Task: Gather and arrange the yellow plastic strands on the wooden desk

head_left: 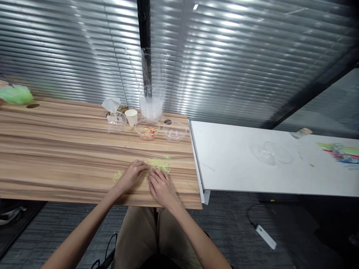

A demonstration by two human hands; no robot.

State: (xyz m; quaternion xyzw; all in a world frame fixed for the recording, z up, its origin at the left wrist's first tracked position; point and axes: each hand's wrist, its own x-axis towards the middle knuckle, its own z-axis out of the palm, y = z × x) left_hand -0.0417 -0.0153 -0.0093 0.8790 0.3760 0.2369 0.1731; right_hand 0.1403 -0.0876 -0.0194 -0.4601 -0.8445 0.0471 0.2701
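A loose heap of small, thin yellow-green pieces (pixel 159 163) lies on the wood-grain table. My left hand (pixel 132 175) rests at the heap's left side, thumb and fingertips drawn together; whatever is between them is too small to make out. Close beside it, my right hand (pixel 162 188) is palm down at the near edge of the heap, its fingers bent and tips together, hiding what they touch. A smaller cluster of the same yellow-green pieces (pixel 117 176) sits left of my left wrist.
Behind the heap stand a clear bowl (pixel 147 130) with red and yellow bits, another clear bowl (pixel 174 132), a paper cup (pixel 131 117) and a clear plastic container (pixel 116 123). A white table (pixel 230 160) adjoins on the right, bearing clear lids and coloured sticks (pixel 343 151).
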